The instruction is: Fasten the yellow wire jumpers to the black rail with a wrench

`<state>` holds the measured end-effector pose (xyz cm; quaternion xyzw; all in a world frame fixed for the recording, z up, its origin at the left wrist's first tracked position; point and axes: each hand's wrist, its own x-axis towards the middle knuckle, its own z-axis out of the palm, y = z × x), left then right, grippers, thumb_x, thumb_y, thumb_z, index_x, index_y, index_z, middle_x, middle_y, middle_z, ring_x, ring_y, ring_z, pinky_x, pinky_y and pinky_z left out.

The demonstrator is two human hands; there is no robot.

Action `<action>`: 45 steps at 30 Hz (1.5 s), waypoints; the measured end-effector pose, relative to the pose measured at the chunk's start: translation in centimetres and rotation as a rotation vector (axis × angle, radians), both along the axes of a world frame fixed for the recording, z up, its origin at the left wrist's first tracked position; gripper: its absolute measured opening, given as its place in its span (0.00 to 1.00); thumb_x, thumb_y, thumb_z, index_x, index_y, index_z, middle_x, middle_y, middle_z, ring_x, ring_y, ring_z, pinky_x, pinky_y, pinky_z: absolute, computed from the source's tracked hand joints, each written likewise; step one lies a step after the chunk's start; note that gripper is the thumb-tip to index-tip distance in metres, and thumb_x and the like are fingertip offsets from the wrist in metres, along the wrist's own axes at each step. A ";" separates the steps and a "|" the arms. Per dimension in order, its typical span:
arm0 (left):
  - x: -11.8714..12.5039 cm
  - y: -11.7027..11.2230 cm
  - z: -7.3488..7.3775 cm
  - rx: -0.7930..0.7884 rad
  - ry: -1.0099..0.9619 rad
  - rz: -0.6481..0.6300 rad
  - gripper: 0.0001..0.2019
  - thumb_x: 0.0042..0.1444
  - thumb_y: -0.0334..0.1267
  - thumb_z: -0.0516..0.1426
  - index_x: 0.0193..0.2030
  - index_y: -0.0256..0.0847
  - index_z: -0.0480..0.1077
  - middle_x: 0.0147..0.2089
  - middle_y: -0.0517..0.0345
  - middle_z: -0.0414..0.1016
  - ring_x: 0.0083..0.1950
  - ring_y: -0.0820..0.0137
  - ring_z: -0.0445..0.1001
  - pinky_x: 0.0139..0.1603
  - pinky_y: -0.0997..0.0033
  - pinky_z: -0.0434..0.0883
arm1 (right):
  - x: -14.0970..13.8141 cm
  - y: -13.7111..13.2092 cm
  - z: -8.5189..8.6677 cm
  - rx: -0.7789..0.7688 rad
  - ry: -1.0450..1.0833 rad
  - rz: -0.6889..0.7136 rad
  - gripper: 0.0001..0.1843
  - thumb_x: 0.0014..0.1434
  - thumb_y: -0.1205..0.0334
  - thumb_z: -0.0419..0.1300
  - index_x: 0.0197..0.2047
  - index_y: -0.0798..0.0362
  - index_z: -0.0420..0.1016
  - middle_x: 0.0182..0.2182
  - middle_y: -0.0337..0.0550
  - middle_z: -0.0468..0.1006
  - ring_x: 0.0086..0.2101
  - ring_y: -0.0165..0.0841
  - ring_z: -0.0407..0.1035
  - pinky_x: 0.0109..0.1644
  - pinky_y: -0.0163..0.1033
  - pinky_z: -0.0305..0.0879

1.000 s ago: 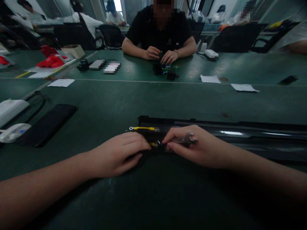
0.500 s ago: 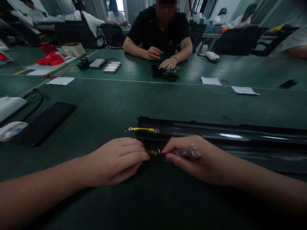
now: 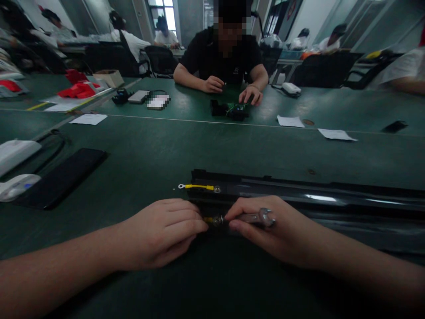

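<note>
A long black rail (image 3: 315,197) lies across the green table (image 3: 172,150), its left end in front of me. A yellow ground wire (image 3: 195,187) with a ring lug is fastened at the rail's far left corner. My right hand (image 3: 268,228) grips a small metal wrench (image 3: 257,217), whose head sits on a nut (image 3: 217,220) at the rail's near left corner. My left hand (image 3: 162,232) lies curled on the table against the rail's end, fingertips pressed by a second yellow wire at that nut.
A black flat phone-like slab (image 3: 63,177) and white devices (image 3: 15,150) lie at the left. Across the table a person in black (image 3: 226,57) handles small black parts (image 3: 232,110). Paper slips (image 3: 335,134) lie at the far right; red items (image 3: 78,90) at the far left.
The view has tilted up slightly, so hands and rail sit lower in frame. My right hand turned the wrench a little at the nut. The person opposite moved a hand outward.
</note>
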<state>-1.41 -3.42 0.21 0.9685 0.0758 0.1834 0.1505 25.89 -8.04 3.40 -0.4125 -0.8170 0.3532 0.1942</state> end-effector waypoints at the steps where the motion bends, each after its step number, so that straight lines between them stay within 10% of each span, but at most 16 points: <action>1: 0.0 0.0 0.1 0.004 -0.003 -0.002 0.13 0.66 0.25 0.53 0.55 0.33 0.71 0.47 0.47 0.80 0.50 0.63 0.77 0.52 0.62 0.77 | 0.0 0.0 0.0 0.003 0.006 0.009 0.07 0.69 0.63 0.59 0.43 0.53 0.79 0.34 0.38 0.82 0.33 0.28 0.75 0.37 0.32 0.68; 11: -1.0 0.7 -0.2 -0.008 -0.215 0.132 0.19 0.62 0.29 0.61 0.60 0.38 0.68 0.55 0.47 0.74 0.57 0.62 0.73 0.62 0.59 0.73 | 0.3 0.0 0.2 0.018 0.006 0.053 0.08 0.68 0.67 0.58 0.46 0.53 0.79 0.39 0.39 0.84 0.38 0.28 0.77 0.44 0.33 0.70; 17: -1.1 1.4 -0.9 -0.203 -0.011 0.381 0.40 0.62 0.53 0.62 0.75 0.47 0.49 0.79 0.40 0.41 0.77 0.42 0.49 0.72 0.33 0.59 | 0.4 0.0 0.2 0.016 -0.005 0.057 0.08 0.68 0.66 0.58 0.45 0.52 0.78 0.38 0.40 0.84 0.37 0.30 0.77 0.43 0.34 0.70; 38: -1.4 1.8 -0.6 -0.368 -0.023 0.348 0.37 0.60 0.54 0.63 0.72 0.49 0.55 0.78 0.42 0.44 0.77 0.43 0.51 0.71 0.35 0.61 | 0.3 0.0 0.5 -0.002 -0.025 0.070 0.08 0.68 0.66 0.58 0.45 0.53 0.78 0.39 0.41 0.84 0.37 0.30 0.77 0.43 0.36 0.70; 45: -1.5 2.4 -0.8 -0.437 -0.088 0.369 0.22 0.69 0.45 0.56 0.67 0.48 0.62 0.74 0.46 0.57 0.74 0.51 0.59 0.73 0.42 0.63 | 0.2 0.0 0.4 -0.001 -0.021 0.058 0.07 0.68 0.65 0.58 0.45 0.52 0.78 0.38 0.40 0.84 0.36 0.30 0.77 0.42 0.35 0.70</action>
